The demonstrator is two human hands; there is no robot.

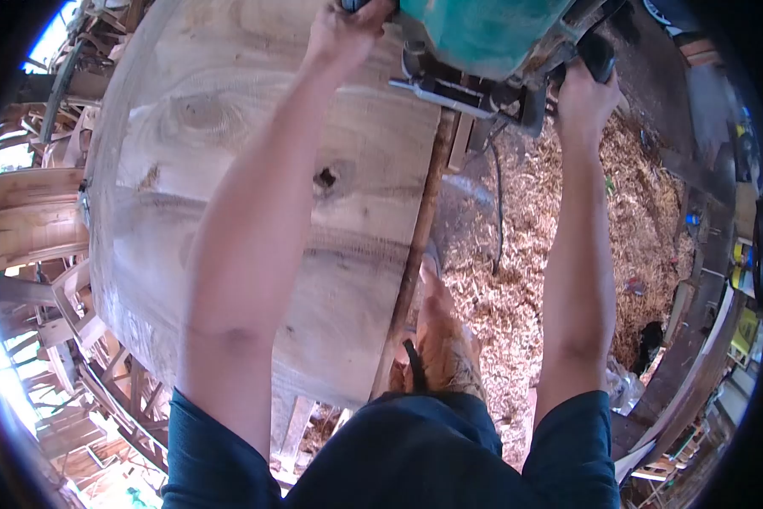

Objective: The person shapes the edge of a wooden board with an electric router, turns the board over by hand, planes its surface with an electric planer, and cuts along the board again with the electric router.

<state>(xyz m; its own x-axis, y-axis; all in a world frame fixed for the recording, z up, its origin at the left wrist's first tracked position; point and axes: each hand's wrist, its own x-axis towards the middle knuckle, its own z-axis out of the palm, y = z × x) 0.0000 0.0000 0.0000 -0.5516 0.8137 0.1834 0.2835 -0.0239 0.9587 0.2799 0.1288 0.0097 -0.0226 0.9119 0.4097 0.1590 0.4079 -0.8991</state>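
Note:
A green power tool (483, 30), by its look an electric planer, reaches past the top of the view. Its lower metal part lies over the right edge of a wide wooden slab (347, 212). My left hand (352, 30) is closed around a dark grip at the tool's left, partly cut off by the frame. On the other side, my right hand (587, 92) wraps the black handle (600, 58). The slab is pale, with dark grain streaks and a knot hole near its middle. The tool's underside and contact with the wood are hidden.
Wood shavings (517, 331) cover the floor to the right. A dark cord (499, 204) hangs below the tool. My bare foot (432, 288) is beside the slab's edge. Stacked lumber and frames (33, 212) fill the left; a shelf with small items (742, 271) stands far right.

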